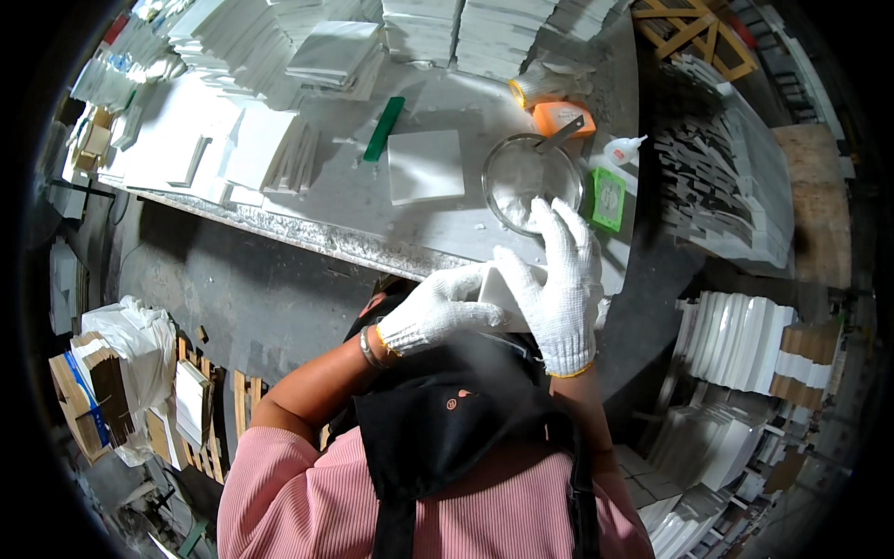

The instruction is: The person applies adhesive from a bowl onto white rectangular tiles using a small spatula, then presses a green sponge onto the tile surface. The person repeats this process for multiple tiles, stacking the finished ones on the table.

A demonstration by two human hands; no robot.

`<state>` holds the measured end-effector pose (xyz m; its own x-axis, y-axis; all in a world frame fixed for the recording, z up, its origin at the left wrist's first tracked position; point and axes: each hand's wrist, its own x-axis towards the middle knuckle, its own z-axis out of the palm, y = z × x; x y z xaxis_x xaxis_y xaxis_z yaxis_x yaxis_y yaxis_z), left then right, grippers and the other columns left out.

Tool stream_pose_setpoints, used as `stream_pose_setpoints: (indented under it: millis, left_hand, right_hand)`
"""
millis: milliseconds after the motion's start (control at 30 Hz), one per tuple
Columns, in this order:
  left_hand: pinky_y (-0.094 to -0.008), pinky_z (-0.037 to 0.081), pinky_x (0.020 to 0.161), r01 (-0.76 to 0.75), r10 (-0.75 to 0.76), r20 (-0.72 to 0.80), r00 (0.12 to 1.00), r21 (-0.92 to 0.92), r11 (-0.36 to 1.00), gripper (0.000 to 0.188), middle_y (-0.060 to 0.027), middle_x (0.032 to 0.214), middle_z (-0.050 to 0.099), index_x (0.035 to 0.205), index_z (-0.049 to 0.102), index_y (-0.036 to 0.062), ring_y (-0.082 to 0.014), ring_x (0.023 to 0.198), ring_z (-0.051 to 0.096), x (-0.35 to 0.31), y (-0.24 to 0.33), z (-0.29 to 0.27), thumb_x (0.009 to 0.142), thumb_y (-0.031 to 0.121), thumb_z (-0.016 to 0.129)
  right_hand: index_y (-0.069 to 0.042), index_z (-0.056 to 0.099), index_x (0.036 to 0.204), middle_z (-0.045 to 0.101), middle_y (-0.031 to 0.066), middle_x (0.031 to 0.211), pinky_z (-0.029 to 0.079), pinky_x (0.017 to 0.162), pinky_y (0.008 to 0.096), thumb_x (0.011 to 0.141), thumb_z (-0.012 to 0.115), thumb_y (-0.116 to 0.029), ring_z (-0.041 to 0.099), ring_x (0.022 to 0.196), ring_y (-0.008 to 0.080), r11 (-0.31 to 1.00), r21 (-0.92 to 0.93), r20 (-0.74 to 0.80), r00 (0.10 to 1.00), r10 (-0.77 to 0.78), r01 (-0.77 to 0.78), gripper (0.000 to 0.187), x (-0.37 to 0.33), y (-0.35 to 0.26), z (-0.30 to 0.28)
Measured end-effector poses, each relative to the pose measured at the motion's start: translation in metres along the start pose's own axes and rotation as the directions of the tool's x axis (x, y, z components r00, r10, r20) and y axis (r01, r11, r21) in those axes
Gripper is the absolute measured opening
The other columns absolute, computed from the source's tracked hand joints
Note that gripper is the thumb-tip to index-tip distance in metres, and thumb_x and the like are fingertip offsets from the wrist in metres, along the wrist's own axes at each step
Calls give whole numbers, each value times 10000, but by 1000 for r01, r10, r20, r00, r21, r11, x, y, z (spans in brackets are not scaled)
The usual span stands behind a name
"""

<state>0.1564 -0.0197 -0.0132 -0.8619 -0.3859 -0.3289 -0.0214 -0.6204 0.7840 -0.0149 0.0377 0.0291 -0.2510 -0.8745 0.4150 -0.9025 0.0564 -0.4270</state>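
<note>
My left hand, in a white knitted glove, grips the left side of a white square tile close to my apron at the table's front edge. Over the tile's right part lies my right hand, gloved the same way, its fingers stretched out and its thumb apart; it hides much of the tile. Just beyond its fingertips is a round metal bowl with whitish material inside. A flat scraper leans in the bowl. Left of the bowl another white tile lies flat on the table.
A green bar, an orange box, a bright green packet and a small white squeeze bottle lie on the grey table. Stacked white tiles line its back. More tile stacks stand at the right.
</note>
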Motion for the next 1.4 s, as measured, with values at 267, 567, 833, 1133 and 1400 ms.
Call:
stream_pose_setpoints:
  millis: [267,567,833,1133,1400]
  left_hand:
    - [-322,501,934,62,-62,8,998,-247,967,503,-83,1201,653,1332,542,-8,-171,1069,623,-1,-2,-3,859,44,705]
    - [-298,523,835,28,-24,18,1000,-263,964,432,-99,1087,684,1249,580,-17,-178,965,659,4,-1,-1,855,91,721]
    - [-266,458,932,-63,-35,-209,977,-441,895,344,-4,1106,633,1215,607,25,-91,1018,565,24,-35,-15,1020,302,546]
    - [-320,522,864,108,-66,196,978,-212,971,518,-90,1170,650,1236,583,5,-217,1060,641,9,-10,-14,889,366,717]
    - [-349,480,980,30,-8,137,991,-163,986,597,-122,1300,595,1398,461,-6,-208,1158,588,11,-17,-2,876,120,720]
  right_hand:
    - [-47,642,1222,641,136,1202,485,965,380,843,706,-80,614,1123,279,951,119,-83,952,296,-285,386,-21,37,-27]
    - [18,675,1075,659,-1,1003,459,791,225,970,618,-185,544,892,58,361,669,355,706,613,-650,235,-62,23,-38]
    - [34,678,1001,668,113,900,497,800,313,945,606,-108,628,846,192,500,702,240,830,504,-507,170,-90,49,3]
    - [68,591,1210,654,117,1113,511,913,347,947,582,-90,644,1019,206,349,793,248,787,564,-500,307,-81,69,2]
    - [60,644,1126,655,151,1095,515,858,339,928,602,-29,638,997,240,59,876,318,666,675,-479,221,-76,36,-9]
